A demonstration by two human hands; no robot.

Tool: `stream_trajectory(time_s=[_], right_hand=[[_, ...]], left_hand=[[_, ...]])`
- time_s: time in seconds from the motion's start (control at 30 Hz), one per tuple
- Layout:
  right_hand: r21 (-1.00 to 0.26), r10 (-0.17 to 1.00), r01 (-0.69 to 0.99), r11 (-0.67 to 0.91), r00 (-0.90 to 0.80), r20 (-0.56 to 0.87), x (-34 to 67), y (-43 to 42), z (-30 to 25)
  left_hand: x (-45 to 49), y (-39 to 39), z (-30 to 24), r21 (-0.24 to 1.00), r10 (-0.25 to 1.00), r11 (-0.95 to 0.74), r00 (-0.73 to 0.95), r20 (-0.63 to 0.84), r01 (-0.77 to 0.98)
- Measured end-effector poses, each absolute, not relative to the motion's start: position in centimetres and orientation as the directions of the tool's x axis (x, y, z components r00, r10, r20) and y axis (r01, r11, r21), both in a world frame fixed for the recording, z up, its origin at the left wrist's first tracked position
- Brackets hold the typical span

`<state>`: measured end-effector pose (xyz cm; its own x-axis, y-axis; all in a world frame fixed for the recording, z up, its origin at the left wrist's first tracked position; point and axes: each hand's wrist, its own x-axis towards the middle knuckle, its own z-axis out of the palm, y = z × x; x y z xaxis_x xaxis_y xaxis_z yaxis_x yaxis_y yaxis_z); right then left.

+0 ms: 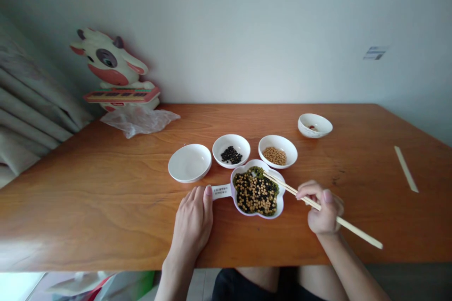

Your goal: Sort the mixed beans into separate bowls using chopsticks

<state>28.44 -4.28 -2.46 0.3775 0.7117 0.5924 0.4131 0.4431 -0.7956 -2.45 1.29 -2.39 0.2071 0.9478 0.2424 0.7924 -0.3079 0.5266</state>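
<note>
My left hand [195,214] is closed around the handle of a flower-shaped pan [282,201] with a pale purple rim, which rests on the table. Mixed black beans, yellow soybeans and small green beans fill the pan [257,193]. In my right hand [324,207] is a pair of wooden chopsticks [358,232], their tips reaching the green beans near the pan's upper edge. Behind the pan stand a white bowl of black beans [231,154] and a white bowl of soybeans [274,155]. A bare white bowl [189,163] is to their left.
Farther back at right is a white bowl [315,125] with a few reddish bits. A paper chopstick sleeve [406,169] lies at the far right. A cow-shaped toy keyboard [116,73] and a clear plastic bag [141,121] occupy the back left, near a curtain [31,103].
</note>
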Motion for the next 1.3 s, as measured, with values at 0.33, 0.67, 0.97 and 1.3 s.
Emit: stream_trajectory(time_s=[0.33, 0.67, 0.97, 1.3], right_hand=[[-0.848, 0.878, 0.339, 0.407, 0.111, 0.466, 29.1, 1.4, 5.2], [-0.846, 0.925, 0.435, 0.308, 0.070, 0.373, 29.0, 2.5, 10.0], [-0.865, 0.918, 0.437, 0.248, 0.180, 0.354, 28.4, 1.8, 11.1], [-0.890, 0.873, 0.393, 0.231, 0.319, 0.368, 27.6, -0.8, 9.2]], left_hand=[[-3.0, 1.8, -1.0, 0.488, 0.920, -0.392, 0.315, 0.235, 0.780], [-2.2, 5.2, 2.7, 0.377, 0.677, -0.713, 0.720, 0.151, 0.591], [-0.9, 7.4, 3.0, 0.504, 0.608, -0.698, 0.793, 0.043, 0.508], [-2.8, 8.1, 0.2, 0.809, 0.641, -0.504, 0.759, 0.116, 0.302]])
